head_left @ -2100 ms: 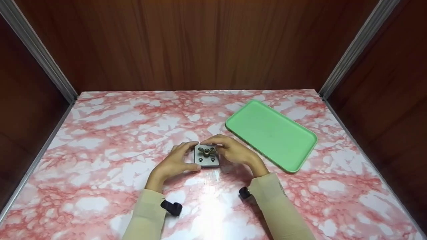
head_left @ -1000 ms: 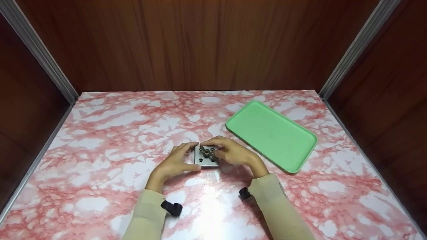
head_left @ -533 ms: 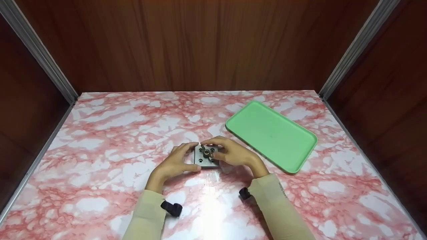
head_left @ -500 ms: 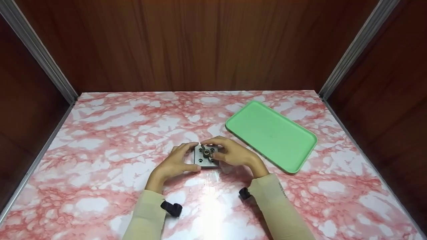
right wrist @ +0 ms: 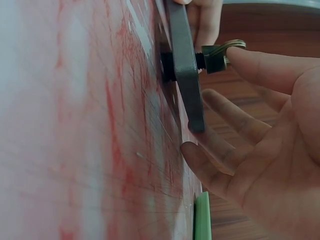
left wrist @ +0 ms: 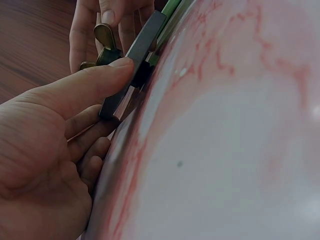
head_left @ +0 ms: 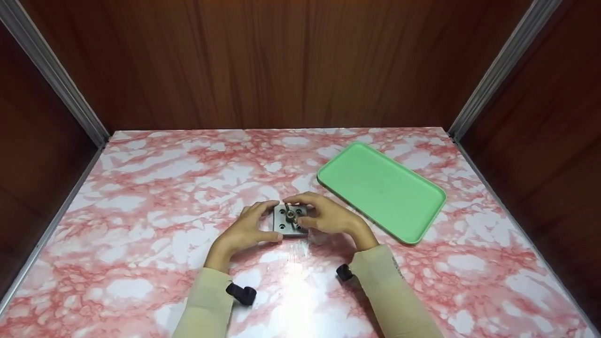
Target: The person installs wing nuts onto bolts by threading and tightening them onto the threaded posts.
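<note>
A square grey metal plate (head_left: 287,231) with holes near its corners stands low over the table. From its middle rises a threaded bolt bearing a brass-coloured wing nut (head_left: 291,215). My left hand (head_left: 246,230) grips the plate by its left side, thumb on the near edge and fingers at the far edge. With thumb and forefinger, my right hand (head_left: 328,214) holds the wings of the nut. The right wrist view shows the thumb against one wing (right wrist: 235,45), a gap between nut and plate, and a dark bolt head (right wrist: 167,67) beneath; the forefinger's contact is hidden there.
A green tray (head_left: 382,190) lies at an angle to the right, beyond the right hand. The red-and-white marbled table (head_left: 164,188) is bounded by brown wood-grain panels (head_left: 300,65) at the back and both sides.
The wing nut has turned: its wings lay left to right two seconds ago and now point nearly front to back. The right thumb and forefinger shifted slightly; the left hand and plate stayed put.
</note>
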A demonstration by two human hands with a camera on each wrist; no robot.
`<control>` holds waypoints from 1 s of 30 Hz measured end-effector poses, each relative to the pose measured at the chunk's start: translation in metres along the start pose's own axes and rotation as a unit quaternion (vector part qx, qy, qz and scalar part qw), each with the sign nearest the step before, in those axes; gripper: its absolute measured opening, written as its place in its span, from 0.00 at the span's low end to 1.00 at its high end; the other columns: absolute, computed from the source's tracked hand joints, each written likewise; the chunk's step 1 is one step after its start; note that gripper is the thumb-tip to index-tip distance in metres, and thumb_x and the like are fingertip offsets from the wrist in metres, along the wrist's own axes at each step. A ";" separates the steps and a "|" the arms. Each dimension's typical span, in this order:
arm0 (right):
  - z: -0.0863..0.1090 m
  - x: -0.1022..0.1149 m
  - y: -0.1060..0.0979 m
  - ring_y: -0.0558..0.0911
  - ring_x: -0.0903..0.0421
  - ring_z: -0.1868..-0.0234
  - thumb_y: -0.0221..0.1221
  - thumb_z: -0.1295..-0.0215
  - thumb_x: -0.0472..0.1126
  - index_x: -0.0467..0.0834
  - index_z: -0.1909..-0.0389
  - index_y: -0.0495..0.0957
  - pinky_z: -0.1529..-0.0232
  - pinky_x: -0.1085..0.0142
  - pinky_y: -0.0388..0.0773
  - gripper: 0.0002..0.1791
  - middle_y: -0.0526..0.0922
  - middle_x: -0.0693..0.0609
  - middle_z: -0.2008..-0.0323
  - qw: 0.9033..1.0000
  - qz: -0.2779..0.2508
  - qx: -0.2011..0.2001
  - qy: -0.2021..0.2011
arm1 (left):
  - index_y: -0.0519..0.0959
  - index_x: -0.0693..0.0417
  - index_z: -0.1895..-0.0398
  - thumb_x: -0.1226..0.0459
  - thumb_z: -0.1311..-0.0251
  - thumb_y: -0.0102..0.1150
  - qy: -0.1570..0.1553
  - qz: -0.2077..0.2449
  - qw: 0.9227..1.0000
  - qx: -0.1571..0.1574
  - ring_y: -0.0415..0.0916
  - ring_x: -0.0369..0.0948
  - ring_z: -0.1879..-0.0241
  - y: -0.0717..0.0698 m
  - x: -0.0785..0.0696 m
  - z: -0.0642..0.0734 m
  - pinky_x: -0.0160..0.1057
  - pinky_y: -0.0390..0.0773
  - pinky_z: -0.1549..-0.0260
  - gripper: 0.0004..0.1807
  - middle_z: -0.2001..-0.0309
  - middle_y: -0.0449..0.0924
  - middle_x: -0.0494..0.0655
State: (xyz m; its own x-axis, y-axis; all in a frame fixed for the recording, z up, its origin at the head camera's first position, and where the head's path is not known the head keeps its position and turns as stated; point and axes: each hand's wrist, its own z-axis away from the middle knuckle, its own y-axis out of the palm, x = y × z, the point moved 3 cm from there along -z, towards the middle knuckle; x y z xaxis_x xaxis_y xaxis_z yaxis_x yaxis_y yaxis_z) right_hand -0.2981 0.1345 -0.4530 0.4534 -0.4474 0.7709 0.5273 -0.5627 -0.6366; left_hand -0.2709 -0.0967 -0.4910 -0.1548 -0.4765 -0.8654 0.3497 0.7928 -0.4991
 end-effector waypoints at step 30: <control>-0.002 -0.001 0.001 0.79 0.44 0.35 0.70 0.30 0.40 0.41 0.25 0.72 0.33 0.49 0.77 0.34 0.77 0.42 0.30 1.000 0.006 -0.017 -0.019 | 0.66 0.38 0.19 0.57 0.44 0.81 -0.018 0.011 1.000 0.006 0.61 0.48 0.29 0.000 0.000 0.003 0.59 0.66 0.30 0.49 0.27 0.68 0.46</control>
State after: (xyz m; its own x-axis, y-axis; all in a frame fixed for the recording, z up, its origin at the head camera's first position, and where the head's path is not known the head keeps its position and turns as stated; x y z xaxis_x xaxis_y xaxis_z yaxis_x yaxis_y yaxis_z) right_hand -0.2995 0.1328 -0.4548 0.4868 -0.4271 0.7620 0.4982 -0.5808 -0.6438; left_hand -0.2684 -0.0976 -0.4914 -0.1139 -0.4716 -0.8745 0.3642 0.7991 -0.4783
